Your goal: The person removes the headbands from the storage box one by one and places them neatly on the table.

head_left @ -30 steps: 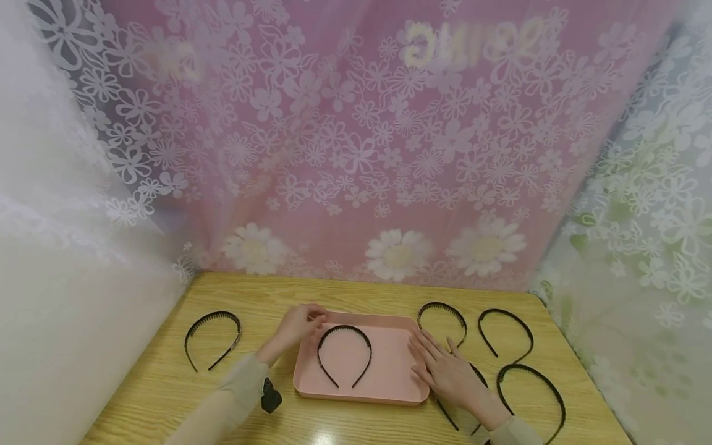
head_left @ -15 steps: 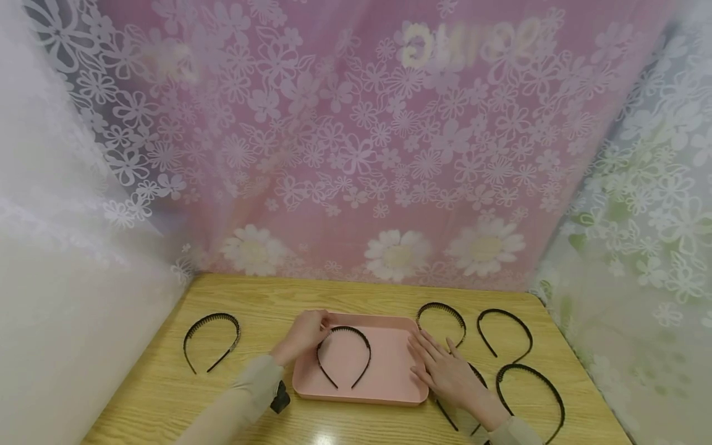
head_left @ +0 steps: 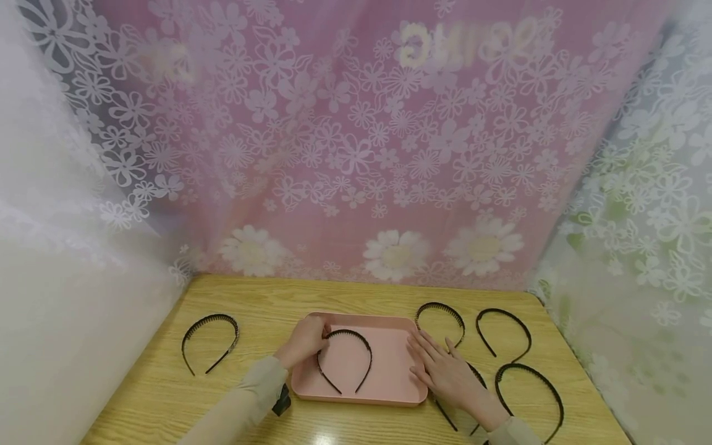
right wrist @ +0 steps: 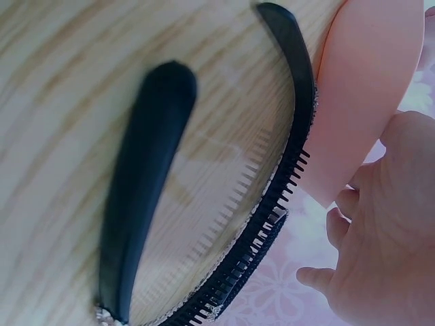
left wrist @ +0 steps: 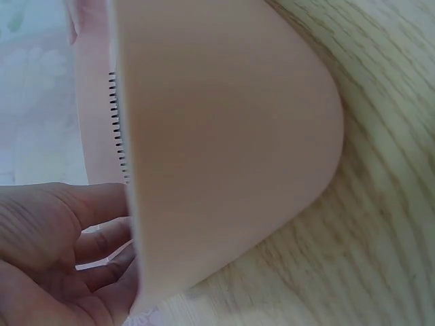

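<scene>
Floral curtains ring your wooden table (head_left: 167,383). From the head view, your left hand (head_left: 303,341) pinches the headband (head_left: 343,358) lying in the pink tray (head_left: 389,383); your right hand (head_left: 447,374) lies flat, fingers straight, at the tray's right edge. Left wrist view: your fingers (left wrist: 95,238) curl beside the tray wall (left wrist: 224,136). Right wrist view: another headband (right wrist: 204,224) lies under your hand (right wrist: 380,238).

Six headbands (head_left: 344,360) (one half-hidden, seemingly), one tray (head_left: 389,377)
</scene>
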A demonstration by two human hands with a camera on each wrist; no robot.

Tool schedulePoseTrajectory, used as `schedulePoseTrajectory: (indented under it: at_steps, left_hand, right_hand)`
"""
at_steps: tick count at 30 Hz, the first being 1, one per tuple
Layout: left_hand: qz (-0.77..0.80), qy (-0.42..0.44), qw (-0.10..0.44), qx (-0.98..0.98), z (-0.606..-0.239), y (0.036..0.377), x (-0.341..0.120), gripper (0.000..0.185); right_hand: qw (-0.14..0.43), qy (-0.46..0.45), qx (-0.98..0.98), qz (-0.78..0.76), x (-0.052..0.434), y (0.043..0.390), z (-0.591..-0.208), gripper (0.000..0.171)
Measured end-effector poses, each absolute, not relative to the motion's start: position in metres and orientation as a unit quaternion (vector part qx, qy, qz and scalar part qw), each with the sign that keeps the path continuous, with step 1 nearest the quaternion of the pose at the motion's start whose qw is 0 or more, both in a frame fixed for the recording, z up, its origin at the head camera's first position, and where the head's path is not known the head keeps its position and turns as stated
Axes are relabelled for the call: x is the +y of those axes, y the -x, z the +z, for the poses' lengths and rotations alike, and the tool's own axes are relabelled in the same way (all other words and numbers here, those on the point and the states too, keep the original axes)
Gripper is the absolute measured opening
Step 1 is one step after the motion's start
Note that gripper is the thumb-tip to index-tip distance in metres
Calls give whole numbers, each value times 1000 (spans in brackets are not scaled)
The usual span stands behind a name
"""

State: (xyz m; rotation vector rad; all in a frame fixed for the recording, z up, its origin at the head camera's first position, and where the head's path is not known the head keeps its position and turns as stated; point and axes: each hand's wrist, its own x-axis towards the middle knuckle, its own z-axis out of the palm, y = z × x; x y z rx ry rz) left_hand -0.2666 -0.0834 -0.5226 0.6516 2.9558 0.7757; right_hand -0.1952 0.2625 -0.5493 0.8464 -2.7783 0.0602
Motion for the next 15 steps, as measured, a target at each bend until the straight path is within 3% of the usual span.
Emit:
schedulePoseTrajectory:
  at_steps: [15]
  left_hand:
    - [260,-229,1,938,-514,265,-85,9]
  right_hand:
    - [118,-290,-949,33,261,194,-546,62]
